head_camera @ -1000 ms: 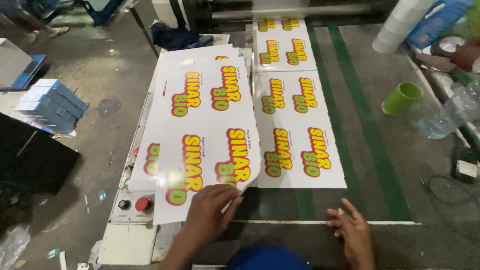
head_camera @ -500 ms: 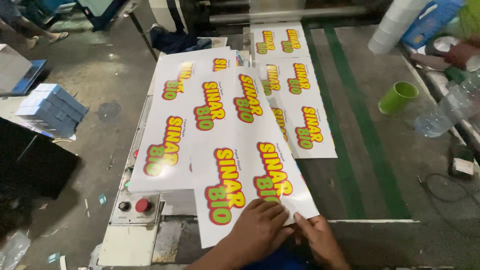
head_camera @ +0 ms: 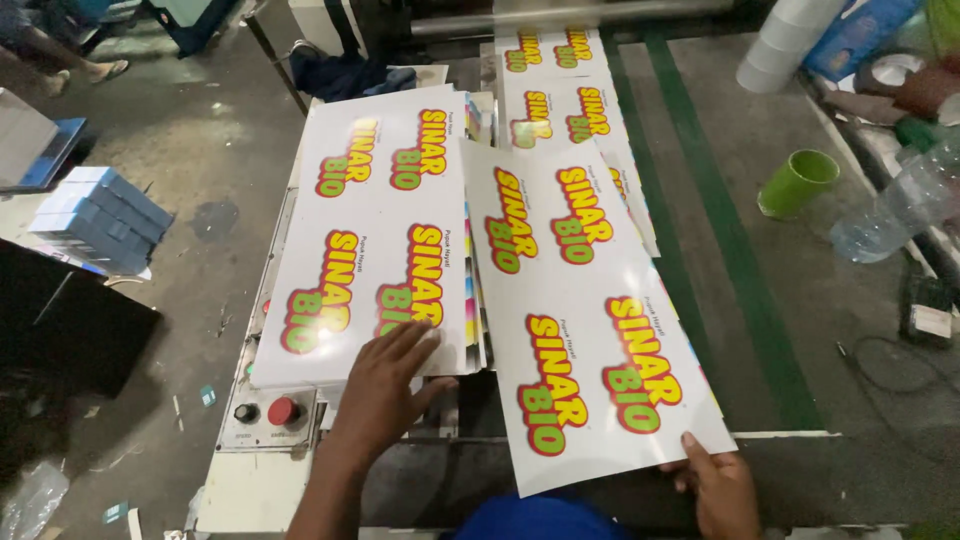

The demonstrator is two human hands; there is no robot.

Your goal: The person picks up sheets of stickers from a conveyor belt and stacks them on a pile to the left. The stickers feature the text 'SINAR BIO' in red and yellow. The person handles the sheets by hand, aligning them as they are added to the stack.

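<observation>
Your left hand (head_camera: 385, 385) lay flat, fingers spread, on the near edge of the sheet stack (head_camera: 375, 240). Your right hand (head_camera: 718, 480) pinched the loose printed sheet (head_camera: 590, 300) at its near right corner, tilted over the tabletop (head_camera: 760, 330).

A: Where is the loose printed sheet (head_camera: 585, 320)?

B: It lies tilted across the belt, white and glossy with red-yellow-green logos, its near corner lifted.

A: And the stack of sheets (head_camera: 385, 235)?

B: Just beside it on the left (same print), lying flat, edges nearly aligned.
</observation>
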